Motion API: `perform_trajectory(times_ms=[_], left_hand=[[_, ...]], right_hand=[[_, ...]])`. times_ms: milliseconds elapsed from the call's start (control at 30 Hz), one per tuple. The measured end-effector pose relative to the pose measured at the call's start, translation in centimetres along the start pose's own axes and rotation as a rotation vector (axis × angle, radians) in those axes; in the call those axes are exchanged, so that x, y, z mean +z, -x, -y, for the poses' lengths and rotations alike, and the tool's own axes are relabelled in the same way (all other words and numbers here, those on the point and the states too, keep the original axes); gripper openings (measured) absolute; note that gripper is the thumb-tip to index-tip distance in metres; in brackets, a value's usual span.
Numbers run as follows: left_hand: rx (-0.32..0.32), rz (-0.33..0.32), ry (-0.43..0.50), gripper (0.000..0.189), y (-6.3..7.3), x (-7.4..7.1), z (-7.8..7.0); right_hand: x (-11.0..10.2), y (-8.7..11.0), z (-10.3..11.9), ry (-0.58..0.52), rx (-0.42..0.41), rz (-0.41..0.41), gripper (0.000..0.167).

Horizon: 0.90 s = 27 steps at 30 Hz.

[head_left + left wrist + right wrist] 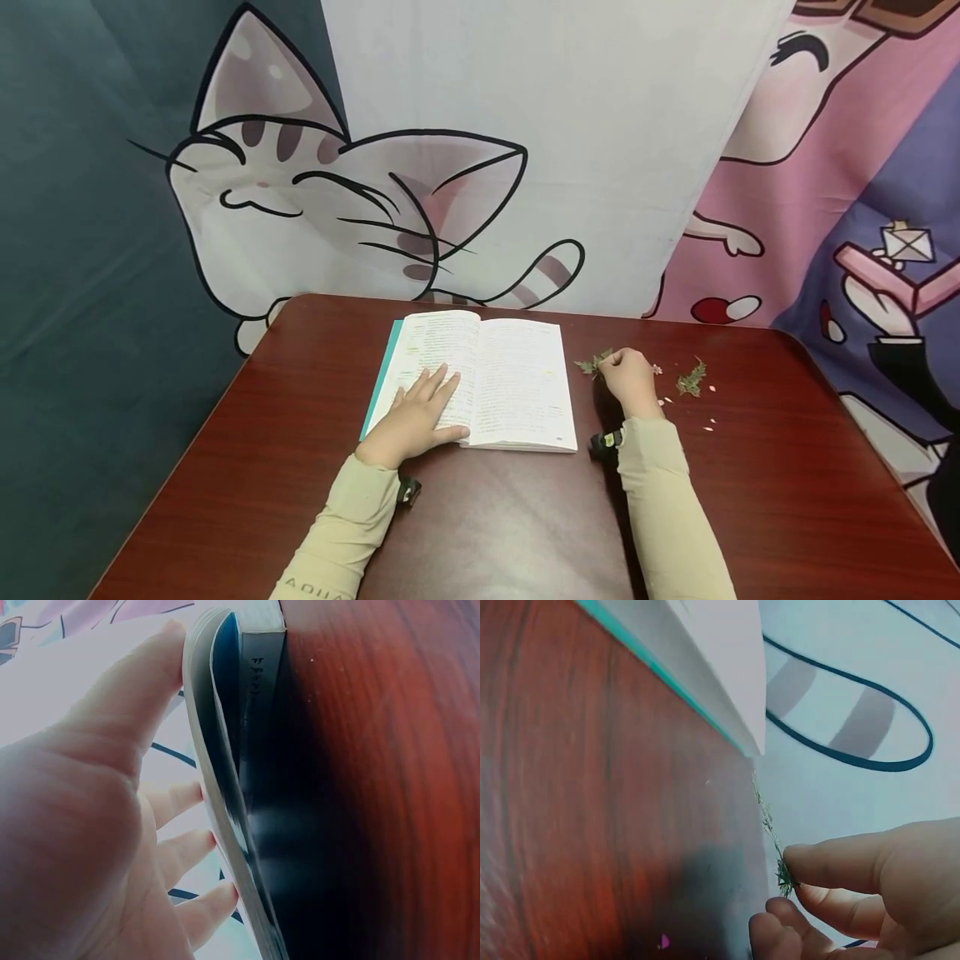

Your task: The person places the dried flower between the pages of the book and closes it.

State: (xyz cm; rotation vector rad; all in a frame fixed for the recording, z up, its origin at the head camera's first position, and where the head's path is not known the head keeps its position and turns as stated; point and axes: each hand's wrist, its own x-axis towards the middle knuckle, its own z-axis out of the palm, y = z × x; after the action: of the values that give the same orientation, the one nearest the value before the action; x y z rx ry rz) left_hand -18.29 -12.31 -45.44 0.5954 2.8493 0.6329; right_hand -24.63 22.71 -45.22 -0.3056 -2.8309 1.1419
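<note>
A book [521,383] with a teal cover lies open on the table, its pages printed with text. My left hand [416,417] rests on the left page, fingers spread and fairly straight. In the left wrist view its thumb and fingertips touch the page from above. To the right of the book, my right hand [630,383] pinches a small green leaf sprig [783,876] between thumb and forefinger. The sprig's feathery tip points toward the book, and the fingers hide part of it.
Another green sprig [692,379] lies right of my right hand, with several pale petals [712,388] scattered nearby. The reddish-brown table [247,467] ends at a cloth backdrop [615,125] with cartoon cats. Each wrist wears a small dark device.
</note>
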Motion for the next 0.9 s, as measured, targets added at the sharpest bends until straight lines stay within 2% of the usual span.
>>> perform_trajectory(times_ms=[167, 400, 600, 900], left_hand=[[0.004, 0.005, -0.004, 0.085, 0.0, 0.1, 0.0], [0.005, 0.002, -0.007, 0.085, 0.0, 0.1, 0.1], [0.004, 0.003, 0.0, 0.086, -0.1, 0.2, 0.3], [0.005, 0.008, 0.006, 0.086, -0.2, 0.3, 0.5]], right_hand=[[-0.2, 0.7, 0.3, -0.067, -0.011, -0.044, 0.013], [-0.1, 1.2, 1.8, -0.106, -0.081, -0.122, 0.014], [0.5, 1.7, 4.0, -0.188, -0.121, -0.066, 0.014], [2.4, 2.2, 7.2, -0.222, -0.303, 0.059, 0.005]])
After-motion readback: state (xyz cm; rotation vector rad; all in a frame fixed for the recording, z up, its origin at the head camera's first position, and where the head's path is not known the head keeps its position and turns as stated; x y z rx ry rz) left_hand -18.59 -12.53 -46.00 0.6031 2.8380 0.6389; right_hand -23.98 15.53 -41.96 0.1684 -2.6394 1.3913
